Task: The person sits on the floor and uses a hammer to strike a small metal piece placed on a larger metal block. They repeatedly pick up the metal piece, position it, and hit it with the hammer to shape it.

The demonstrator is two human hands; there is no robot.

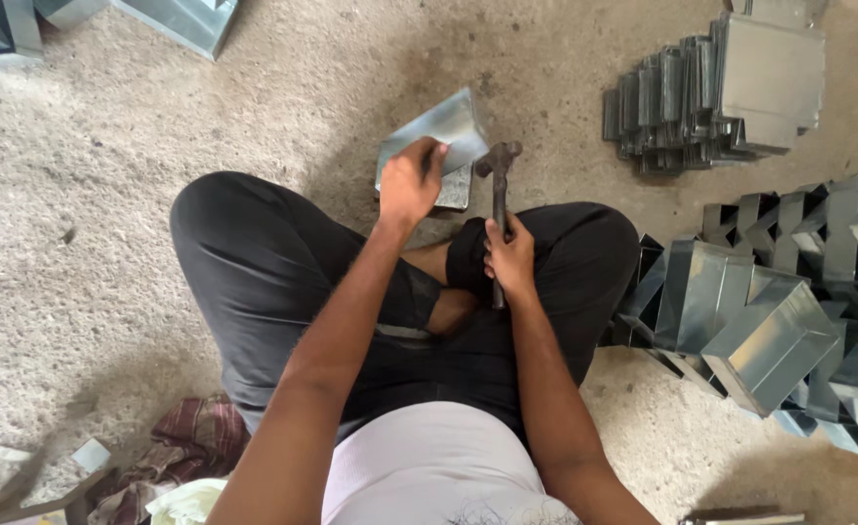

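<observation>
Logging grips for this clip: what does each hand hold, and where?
Right hand grips the hammer on its handle. Left hand holds the folded metal sheet piece by its upper edge.

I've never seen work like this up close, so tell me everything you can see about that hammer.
The hammer looks dark and worn, with a slim, straight handle and a small head that seems to be metal. It stands nearly upright in the view, head away from the person. The right hand grips the handle low down, near the knee. The head sits at the edge of the folded metal piece, which the left hand holds on the floor. Whether the head touches the metal is unclear.
</observation>
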